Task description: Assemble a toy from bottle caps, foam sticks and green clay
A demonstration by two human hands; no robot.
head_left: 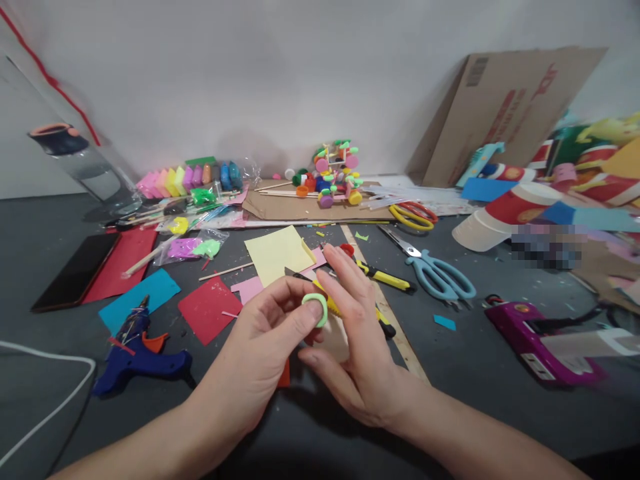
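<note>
Head view, nearest 1st: L hand (265,340) has hold of a small lt-green piece (321,312), thumb pressed on its face, fingers curled behind. R hand (363,333) is open, fingers extended up & away, thumb apart; can't tell if it touches the piece. Key relation: piece sits btwn the hands, at L thumb tip & just L of the R palm, so L is the nearer hand, in contact. It's roundish, face tilted, no clear long axis. Both hands are above the near-middle of the surface (450,353).

Toward the near L corner: blue glue gun (145,367), nozzle pointing away. Near the R edge: purple power strip (530,337). Just past the hands, approx. mid-surface: red paper sq. (206,310) to the L, yellow cutter (387,277) to the R, by a long wooden strip (407,353). Blue-handled scissors (443,277) lie R of that, blades pointing away.

Farther: phone (75,270) by the L edge, pale yellow paper (273,250) ctr. Along the back edge, L to R: water bottle (93,173), clay packs (190,180), multicolored model (337,180), upright cardboard (505,120) leaning on the wall.
</note>
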